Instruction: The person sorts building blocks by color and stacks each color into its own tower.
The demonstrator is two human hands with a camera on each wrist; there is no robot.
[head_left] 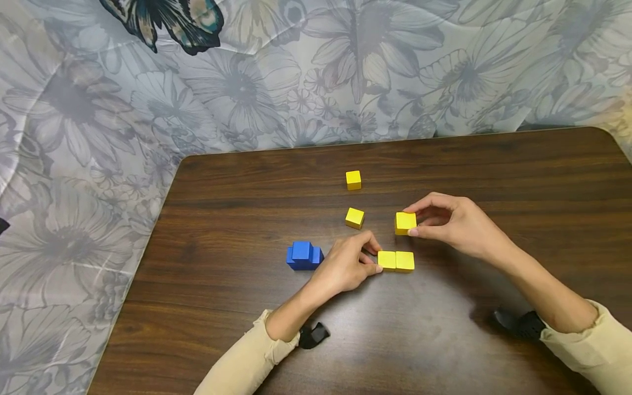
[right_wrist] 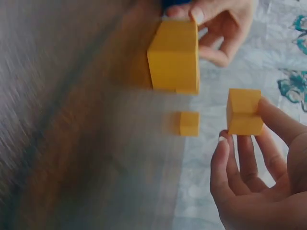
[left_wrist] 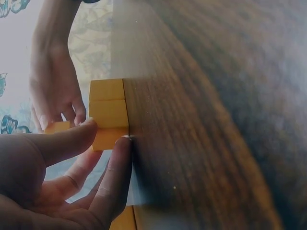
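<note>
Two yellow cubes stand side by side on the table, a left cube [head_left: 387, 261] and a right cube [head_left: 405, 262], their faces touching. My left hand [head_left: 348, 263] pinches the left one between thumb and fingers at its outer end. Up and to the right, my right hand [head_left: 456, 225] grips another yellow cube [head_left: 406, 224] by its edges. The right wrist view shows that held cube [right_wrist: 244, 112] raised off the tabletop, apart from the pair. Just left of my left hand sits a group of blue blocks [head_left: 302, 255], partly hidden by the hand.
Two more yellow cubes lie loose on the brown wooden table [head_left: 222, 219]: one nearer cube [head_left: 354, 218] and one farther cube [head_left: 353, 180]. A floral cloth [head_left: 247, 93] hangs behind the table's far edge. Both wrists wear black straps.
</note>
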